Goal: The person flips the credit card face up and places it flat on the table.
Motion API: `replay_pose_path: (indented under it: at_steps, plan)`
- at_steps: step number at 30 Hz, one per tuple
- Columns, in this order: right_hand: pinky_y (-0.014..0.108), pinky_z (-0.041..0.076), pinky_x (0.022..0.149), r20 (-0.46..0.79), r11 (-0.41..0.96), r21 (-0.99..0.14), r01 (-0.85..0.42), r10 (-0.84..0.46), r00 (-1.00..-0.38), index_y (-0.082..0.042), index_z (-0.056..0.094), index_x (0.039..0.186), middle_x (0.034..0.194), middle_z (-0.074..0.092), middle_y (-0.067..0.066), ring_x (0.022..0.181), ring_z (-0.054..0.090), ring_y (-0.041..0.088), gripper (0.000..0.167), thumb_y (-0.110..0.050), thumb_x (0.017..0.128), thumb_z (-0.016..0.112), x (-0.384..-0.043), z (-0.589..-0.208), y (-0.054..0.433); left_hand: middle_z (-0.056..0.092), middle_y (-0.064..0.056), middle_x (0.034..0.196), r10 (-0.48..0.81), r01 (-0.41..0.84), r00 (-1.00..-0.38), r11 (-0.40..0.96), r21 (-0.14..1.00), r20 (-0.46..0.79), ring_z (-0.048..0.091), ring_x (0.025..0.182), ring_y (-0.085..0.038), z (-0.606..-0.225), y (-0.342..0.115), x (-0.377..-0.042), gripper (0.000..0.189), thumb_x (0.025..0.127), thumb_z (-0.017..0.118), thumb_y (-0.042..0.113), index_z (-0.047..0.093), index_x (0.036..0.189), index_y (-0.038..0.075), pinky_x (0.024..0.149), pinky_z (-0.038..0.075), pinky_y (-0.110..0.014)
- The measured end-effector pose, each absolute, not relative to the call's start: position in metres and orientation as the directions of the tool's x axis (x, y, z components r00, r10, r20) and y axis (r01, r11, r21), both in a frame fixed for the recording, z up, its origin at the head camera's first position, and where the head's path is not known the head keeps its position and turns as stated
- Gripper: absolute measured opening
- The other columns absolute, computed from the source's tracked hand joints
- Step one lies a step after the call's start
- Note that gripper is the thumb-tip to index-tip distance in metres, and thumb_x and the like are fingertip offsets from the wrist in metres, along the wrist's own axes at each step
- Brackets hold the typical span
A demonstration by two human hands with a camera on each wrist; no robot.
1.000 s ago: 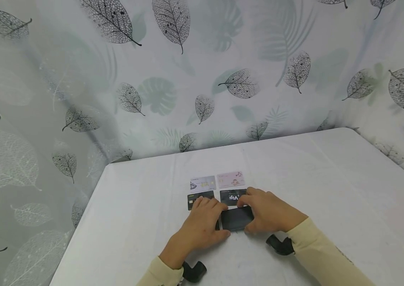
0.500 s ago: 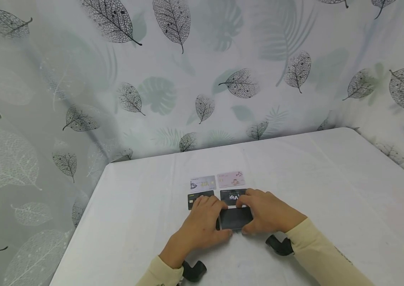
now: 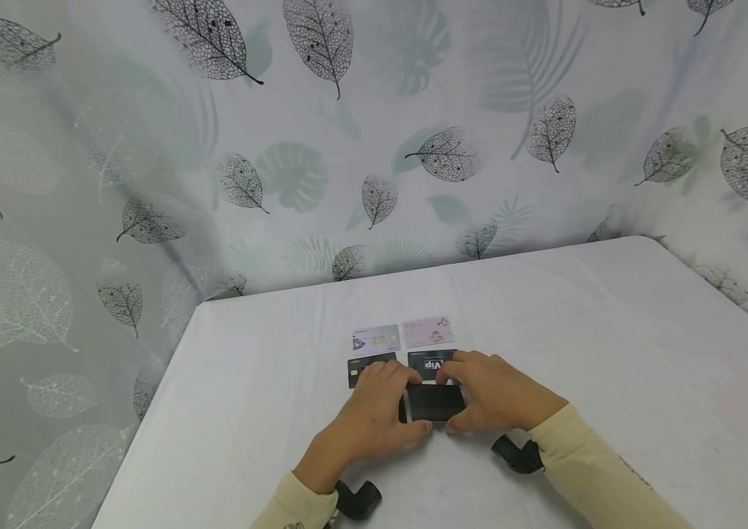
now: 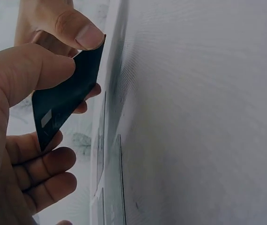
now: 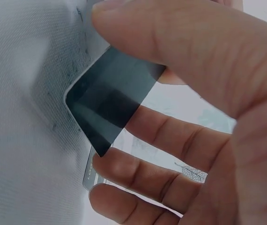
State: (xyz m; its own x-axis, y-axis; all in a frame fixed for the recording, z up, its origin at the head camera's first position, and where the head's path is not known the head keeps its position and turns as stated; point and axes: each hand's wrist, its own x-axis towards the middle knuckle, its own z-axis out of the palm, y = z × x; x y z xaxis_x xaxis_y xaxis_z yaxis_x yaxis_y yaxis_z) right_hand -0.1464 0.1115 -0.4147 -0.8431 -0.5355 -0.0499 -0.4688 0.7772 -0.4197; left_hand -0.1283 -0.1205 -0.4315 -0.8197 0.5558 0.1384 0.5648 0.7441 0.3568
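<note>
A black card (image 3: 436,403) is held low over the near end of a group of cards. My left hand (image 3: 377,411) pinches its left side; in the left wrist view the thumb lies across the dark face (image 4: 70,91), with a small pale chip mark near the lower corner. From the opposite side my right hand (image 3: 500,393) grips the same card by its long edges, thumb near me and fingers beyond. The right wrist view shows the card's dark face (image 5: 105,101) between thumb and fingers. Part of another dark card (image 3: 403,408) shows by the left palm.
Beyond the hands lie a silver card (image 3: 376,340), a pink card (image 3: 428,332), a black Vip card (image 3: 425,365) and a black card with a chip (image 3: 361,365), partly covered by the left fingers. The white table (image 3: 579,330) meets leaf-patterned curtains (image 3: 321,176).
The held black card has shifted slightly left and its face has turned darker. The right fingers have moved a little left with it; the left hand stays almost in place.
</note>
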Motion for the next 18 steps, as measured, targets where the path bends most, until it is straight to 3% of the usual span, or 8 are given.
replay_pose_path:
  at_steps: [8,18]
  plan:
    - [0.038,0.049,0.077,-0.021,0.747,-0.429,-0.507,-0.570,-0.822,-0.020,0.072,0.111,0.100,0.060,-0.010,0.085,0.054,0.013,0.051,-0.036,0.068,0.094,-0.1471,-0.4158,0.1122,0.059,0.004,0.118,0.543,0.538,-0.829,0.712,0.452,0.132,0.050,0.110,-0.014,-0.4292,-0.1205,-0.1273,0.055,0.086,0.081,0.039,0.057,0.129,0.014,0.109,0.040,-0.044]
    - [0.037,0.048,0.077,-0.020,0.732,-0.451,-0.511,-0.581,-0.814,-0.018,0.072,0.111,0.100,0.064,-0.010,0.088,0.053,0.012,0.050,-0.036,0.069,0.093,-0.1477,-0.4158,0.1121,0.059,0.005,0.119,0.544,0.553,-0.820,0.675,0.488,0.178,0.050,0.112,-0.015,-0.4296,-0.1187,-0.1267,0.054,0.086,0.081,0.036,0.056,0.130,0.015,0.109,0.040,-0.045]
